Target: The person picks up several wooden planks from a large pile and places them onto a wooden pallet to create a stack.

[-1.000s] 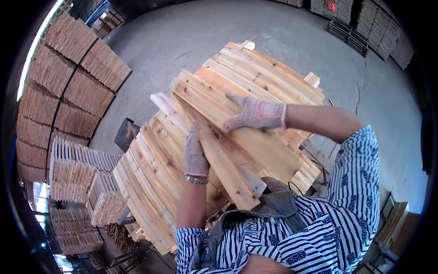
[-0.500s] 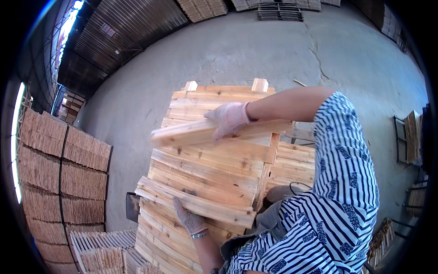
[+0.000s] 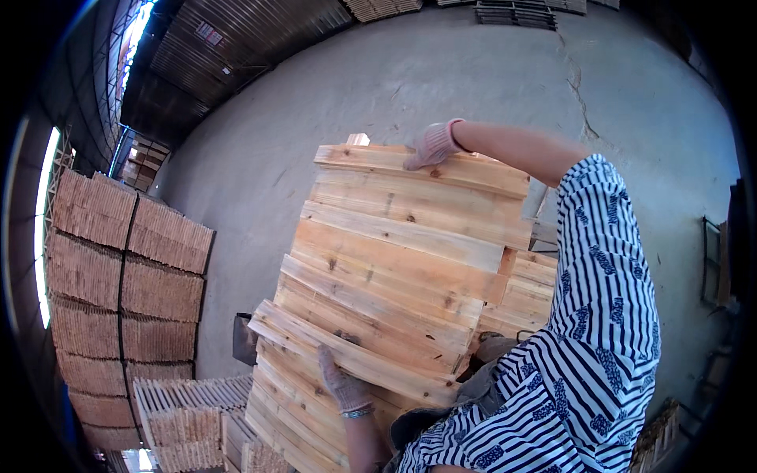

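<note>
Light wooden boards (image 3: pixel 394 272) lie side by side in a broad stack in front of me. My right hand (image 3: pixel 432 147), in a pale knitted glove, is at the far edge, its fingers closed over a long board (image 3: pixel 371 160) lying across the others. My left hand (image 3: pixel 343 384), gloved too and with a bracelet at the wrist, grips a raised bundle of narrow boards (image 3: pixel 378 364) near my body. Its thumb lies on the near side; the other fingers are mostly hidden by the wood.
Tall strapped stacks of boards (image 3: pixel 126 307) stand at the left. Lower piles (image 3: pixel 185 418) sit nearer at the lower left, beside a dark box-like thing (image 3: pixel 244 339). More boards (image 3: pixel 524 292) lie right of the stack. Concrete floor (image 3: pixel 331 94) stretches beyond, with a crack at the right.
My right hand has moved away from me and the board it holds now lies at the stack's far edge. The left hand keeps its grip on the near boards. The view has shifted slightly.
</note>
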### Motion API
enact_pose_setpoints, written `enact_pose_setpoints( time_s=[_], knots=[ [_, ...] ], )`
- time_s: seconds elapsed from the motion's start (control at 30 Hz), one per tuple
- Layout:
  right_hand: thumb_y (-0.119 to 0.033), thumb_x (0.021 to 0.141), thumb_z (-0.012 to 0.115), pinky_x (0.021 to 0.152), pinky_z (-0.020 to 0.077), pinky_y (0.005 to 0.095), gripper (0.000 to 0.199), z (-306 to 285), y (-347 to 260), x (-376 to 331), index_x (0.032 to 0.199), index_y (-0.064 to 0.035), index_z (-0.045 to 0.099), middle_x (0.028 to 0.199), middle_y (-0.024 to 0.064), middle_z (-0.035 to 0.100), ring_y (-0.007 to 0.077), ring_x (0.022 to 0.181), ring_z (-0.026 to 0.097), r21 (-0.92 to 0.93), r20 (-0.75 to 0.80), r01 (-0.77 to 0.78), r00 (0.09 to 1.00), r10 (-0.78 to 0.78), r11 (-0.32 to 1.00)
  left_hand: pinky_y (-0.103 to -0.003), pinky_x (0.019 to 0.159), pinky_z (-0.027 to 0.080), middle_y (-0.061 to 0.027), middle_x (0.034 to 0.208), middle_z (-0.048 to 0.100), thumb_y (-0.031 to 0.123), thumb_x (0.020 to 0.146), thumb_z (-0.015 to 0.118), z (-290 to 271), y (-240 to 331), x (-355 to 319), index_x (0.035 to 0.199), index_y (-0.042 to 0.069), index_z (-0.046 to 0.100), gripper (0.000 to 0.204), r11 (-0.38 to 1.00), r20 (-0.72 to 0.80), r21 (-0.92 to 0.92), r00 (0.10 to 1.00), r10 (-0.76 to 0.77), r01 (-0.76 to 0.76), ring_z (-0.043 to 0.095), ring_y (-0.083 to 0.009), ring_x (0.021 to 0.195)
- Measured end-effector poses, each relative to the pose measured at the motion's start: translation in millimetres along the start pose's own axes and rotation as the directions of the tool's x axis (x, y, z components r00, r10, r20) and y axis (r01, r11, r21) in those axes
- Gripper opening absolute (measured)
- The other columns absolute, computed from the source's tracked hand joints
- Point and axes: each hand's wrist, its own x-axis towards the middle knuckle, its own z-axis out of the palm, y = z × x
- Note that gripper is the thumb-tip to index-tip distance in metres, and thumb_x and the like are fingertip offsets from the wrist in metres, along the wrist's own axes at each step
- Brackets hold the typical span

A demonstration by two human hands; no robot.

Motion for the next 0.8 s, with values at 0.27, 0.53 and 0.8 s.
enact_pose_setpoints(
  time_s=[0.27, 0.53, 0.8],
  knots=[
    [-0.032, 0.087, 0.066, 0.09, 0.0548, 0.0464, 0.061, 1, -15, -2, 0.143, -0.0135, 0.05, 0.119, 0.0204, 0.069, 0.0366, 0.108, 0.068, -0.127, -0.36, 0.113, 0.921, -0.151, 0.986, -0.044, 0.098, 0.053, -0.0163, 0.113, 0.064, 0.033, 0.102, 0.058, 0, -3, 5, 0.122, -0.006, 0.055, 0.044, 0.996, -0.034, -0.092, 0.999, 0.015, -0.018, 0.062, -0.0272, 0.104],
    [-0.05, 0.102, 0.044, 0.106, 0.0458, 0.0487, 0.054, 30, 0, 4, 0.141, -0.0128, 0.052, 0.142, 0.0222, 0.054, 0.0405, 0.126, 0.057, -0.042, -0.347, -0.001, 0.938, -0.013, 0.999, -0.042, 0.096, 0.054, -0.0177, 0.114, 0.063, 0.032, 0.104, 0.055, -11, -8, 4, 0.127, -0.005, 0.052, 0.044, 0.998, -0.028, -0.059, 1.0, 0.004, -0.005, 0.063, -0.0276, 0.104],
    [-0.05, 0.101, 0.05, 0.109, 0.0442, 0.0462, 0.064, 57, -45, -36, 0.146, -0.0044, 0.047, 0.137, 0.0264, 0.057, 0.0403, 0.127, 0.056, -0.209, -0.648, 0.101, 0.731, -0.215, 0.973, -0.04, 0.096, 0.053, -0.0184, 0.121, 0.065, 0.034, 0.105, 0.052, 13, 12, -16, 0.134, -0.003, 0.051, 0.047, 0.998, -0.006, -0.032, 0.999, -0.054, 0.054, 0.065, -0.0278, 0.107]
  ],
)
